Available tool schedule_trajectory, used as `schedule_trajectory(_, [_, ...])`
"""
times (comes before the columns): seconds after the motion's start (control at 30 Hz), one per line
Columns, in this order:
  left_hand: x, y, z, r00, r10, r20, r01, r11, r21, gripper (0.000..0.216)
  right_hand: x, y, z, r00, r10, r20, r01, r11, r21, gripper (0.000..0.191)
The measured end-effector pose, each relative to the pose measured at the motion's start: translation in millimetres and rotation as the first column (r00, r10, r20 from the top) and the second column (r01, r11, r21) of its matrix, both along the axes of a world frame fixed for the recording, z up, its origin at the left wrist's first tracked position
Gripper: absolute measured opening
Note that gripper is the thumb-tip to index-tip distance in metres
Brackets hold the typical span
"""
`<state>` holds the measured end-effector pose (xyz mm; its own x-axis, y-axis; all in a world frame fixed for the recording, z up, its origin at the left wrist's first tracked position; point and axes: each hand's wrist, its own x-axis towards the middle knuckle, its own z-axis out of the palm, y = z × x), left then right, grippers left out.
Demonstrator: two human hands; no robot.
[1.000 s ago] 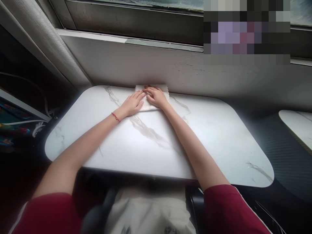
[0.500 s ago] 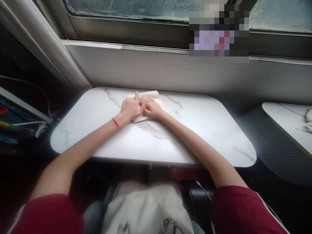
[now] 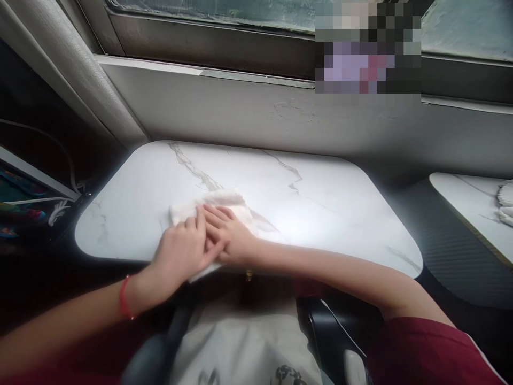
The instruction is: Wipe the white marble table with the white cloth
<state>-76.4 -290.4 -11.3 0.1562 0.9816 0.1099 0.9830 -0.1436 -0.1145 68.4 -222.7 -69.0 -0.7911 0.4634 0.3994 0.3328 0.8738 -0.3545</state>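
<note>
Cloth (image 3: 185, 212) at the desk's (image 3: 320, 208) near edge, pressed under flat, unclenched left hand (image 3: 180, 258) and right hand (image 3: 229, 238), could slide off

The worktop (image 3: 328, 214) fills the centre of the frame: a white, marble-veined slab with rounded corners, brightly lit from above. Behind it, a pale grey wall panel (image 3: 240, 115) spans the frame, showing small surface flaws near its middle. Above the panel runs a dark window frame (image 3: 208, 48); the window glass (image 3: 224, 10) occupies the top edge. A grey textured panel (image 3: 52, 59) slants across the upper left. A second marble-patterned table (image 3: 468, 206) sits at the right edge, separated from the worktop by dark ribbed flooring (image 3: 449, 256). The left edge lies in shadow.
</note>
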Motion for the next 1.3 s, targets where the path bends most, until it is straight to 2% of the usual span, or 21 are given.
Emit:
schedule_trajectory(0.13, [-12.5,19.1,0.9,0.992,0.128,-0.012,-0.128,0.991,0.024,0.080,-33.8,35.0,-2.0,1.000,0.004,0.030,-0.004,1.000,0.006,0.047])
schedule_trajectory(0.23, [-28.6,53.1,3.5,0.985,0.169,-0.022,-0.169,0.985,0.016,0.077,-61.3,70.2,-4.4,0.999,-0.033,0.019,0.032,0.999,0.008,0.045])
schedule_trajectory(0.3, [-43.1,82.1,4.9,0.988,0.157,-0.013,-0.157,0.987,-0.016,0.074,-79.7,93.4,-5.1,0.994,-0.102,0.023,0.102,0.995,0.014,0.046])
schedule_trajectory(0.37, [-58.9,113.1,3.7,0.990,0.140,0.018,-0.138,0.989,-0.060,0.071,-98.1,114.8,-5.5,0.983,-0.176,0.052,0.176,0.984,0.011,0.053])
schedule_trajectory(0.43, [-74.0,142.6,-0.6,0.991,0.126,0.055,-0.121,0.989,-0.080,0.071,-116.0,133.9,-6.1,0.971,-0.225,0.080,0.226,0.974,-0.006,0.069])
schedule_trajectory(0.5, [-87.7,166.9,-6.4,0.988,0.122,0.095,-0.117,0.992,-0.055,0.073,-132.0,149.7,-6.6,0.965,-0.252,0.070,0.255,0.966,-0.037,0.082])
schedule_trajectory(0.57, [-100.3,183.7,-10.8,0.985,0.099,0.140,-0.095,0.995,-0.036,0.075,-144.9,160.9,-5.8,0.957,-0.285,0.051,0.288,0.955,-0.069,0.084])
schedule_trajectory(0.7, [-124.9,198.6,-12.1,0.983,-0.016,0.185,0.029,0.997,-0.067,0.073,-161.7,168.2,4.5,0.934,-0.332,0.132,0.342,0.938,-0.059,0.086])
schedule_trajectory(0.8, [-141.3,205.1,-12.7,0.971,-0.048,0.232,0.055,0.998,-0.022,0.068,-172.2,169.6,13.8,0.914,-0.351,0.201,0.364,0.931,-0.030,0.085])
schedule_trajectory(1.13, [-178.8,225.5,-25.5,0.912,0.021,0.409,-0.042,0.998,0.042,0.064,-213.1,198.1,9.4,0.933,-0.318,0.166,0.321,0.947,0.010,0.075])
schedule_trajectory(1.3, [-187.1,229.7,-29.1,0.901,0.105,0.421,-0.148,0.987,0.070,0.063,-220.0,211.6,11.1,0.966,-0.232,0.114,0.233,0.972,0.007,0.061])
